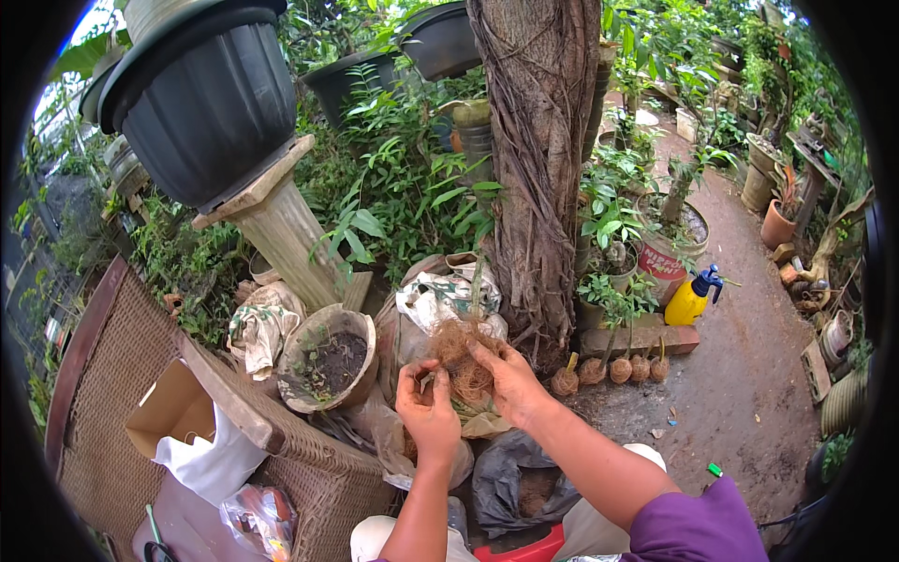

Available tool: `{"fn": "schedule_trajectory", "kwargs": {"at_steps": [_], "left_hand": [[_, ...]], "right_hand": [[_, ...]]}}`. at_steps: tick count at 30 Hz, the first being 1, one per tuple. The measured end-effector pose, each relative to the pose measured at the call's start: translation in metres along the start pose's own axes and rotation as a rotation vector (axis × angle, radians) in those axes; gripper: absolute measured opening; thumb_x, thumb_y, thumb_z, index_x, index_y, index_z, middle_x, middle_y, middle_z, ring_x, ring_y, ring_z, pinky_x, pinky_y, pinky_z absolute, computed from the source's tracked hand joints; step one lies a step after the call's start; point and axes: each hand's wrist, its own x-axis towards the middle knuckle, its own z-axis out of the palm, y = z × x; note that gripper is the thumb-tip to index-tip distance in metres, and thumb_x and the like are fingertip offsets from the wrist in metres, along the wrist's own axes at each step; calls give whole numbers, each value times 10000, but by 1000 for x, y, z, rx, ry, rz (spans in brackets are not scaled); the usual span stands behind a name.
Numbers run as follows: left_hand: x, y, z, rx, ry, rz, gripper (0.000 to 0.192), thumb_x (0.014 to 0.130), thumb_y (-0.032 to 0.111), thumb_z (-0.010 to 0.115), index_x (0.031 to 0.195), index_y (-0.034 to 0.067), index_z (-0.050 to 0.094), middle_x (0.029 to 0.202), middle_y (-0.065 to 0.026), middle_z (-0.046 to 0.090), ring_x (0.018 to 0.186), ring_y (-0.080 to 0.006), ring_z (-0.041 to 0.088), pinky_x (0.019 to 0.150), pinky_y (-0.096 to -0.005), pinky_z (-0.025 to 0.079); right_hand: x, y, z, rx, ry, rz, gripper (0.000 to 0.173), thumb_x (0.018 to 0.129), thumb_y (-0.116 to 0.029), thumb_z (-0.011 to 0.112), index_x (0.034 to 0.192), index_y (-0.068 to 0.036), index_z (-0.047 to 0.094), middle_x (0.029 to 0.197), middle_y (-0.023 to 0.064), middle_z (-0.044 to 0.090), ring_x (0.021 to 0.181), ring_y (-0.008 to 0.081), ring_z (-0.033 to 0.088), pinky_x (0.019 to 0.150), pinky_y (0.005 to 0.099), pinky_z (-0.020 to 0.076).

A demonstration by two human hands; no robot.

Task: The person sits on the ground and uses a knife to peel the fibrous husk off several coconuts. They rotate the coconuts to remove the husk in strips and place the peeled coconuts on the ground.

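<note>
A loose tuft of brown coconut fibre [467, 355] is held up in front of me. My right hand [513, 383] grips it from the right, thumb and fingers pressed into the strands. Close to its left edge is my left hand [427, 411], with fingers curled and the thumb near the fingertips. Whether a strand is pinched there is too fine to tell. Below the hands, a dark plastic bag [516, 485] lies open with brown material inside. A clear plastic bag [393, 439] sits left of it, partly hidden by my left forearm.
Several fibre-wrapped root balls [620, 370] line a brick [639, 337] beside a yellow spray bottle [686, 302]. A tree trunk [537, 175] rises ahead. Left are a soil-filled pot [330, 365] and a woven chair [344, 485] bearing a box [175, 414]. A red plastic edge [523, 548] shows below.
</note>
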Motion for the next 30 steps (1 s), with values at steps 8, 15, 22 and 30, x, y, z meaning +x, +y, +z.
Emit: {"fn": "schedule_trajectory", "kwargs": {"at_steps": [8, 15, 22, 30], "left_hand": [[2, -3, -4, 28, -33, -57, 132, 970, 13, 664, 1077, 8, 585, 1065, -25, 598, 1030, -102, 586, 914, -265, 463], [5, -10, -11, -33, 32, -84, 96, 970, -15, 647, 1024, 28, 580, 1006, -1, 590, 933, -75, 559, 874, -247, 457], [8, -19, -11, -18, -28, -196, 83, 978, 22, 681, 995, 16, 600, 951, 8, 598, 882, -71, 555, 827, -236, 453], [5, -13, -6, -196, -33, -298, 128, 1010, 92, 670, 1086, 16, 602, 1035, -20, 637, 935, -102, 610, 866, -292, 519]], "right_hand": [[2, 4, -1, -77, -8, -72, 540, 980, -174, 732, 1420, -32, 451, 1321, 91, 610, 1194, 191, 622, 996, 364, 543], [4, 4, -3, 29, -55, -24, 497, 1003, -175, 695, 1425, -46, 465, 1325, 77, 612, 1192, 211, 638, 990, 388, 560], [2, -11, 3, 58, 15, -45, 353, 1062, -148, 575, 1397, -52, 517, 1323, 73, 619, 1192, 213, 643, 988, 396, 580], [-4, -30, 4, 78, 48, -81, 374, 1080, -271, 568, 1401, -83, 530, 1324, 59, 629, 1196, 218, 642, 1024, 425, 561]]}}
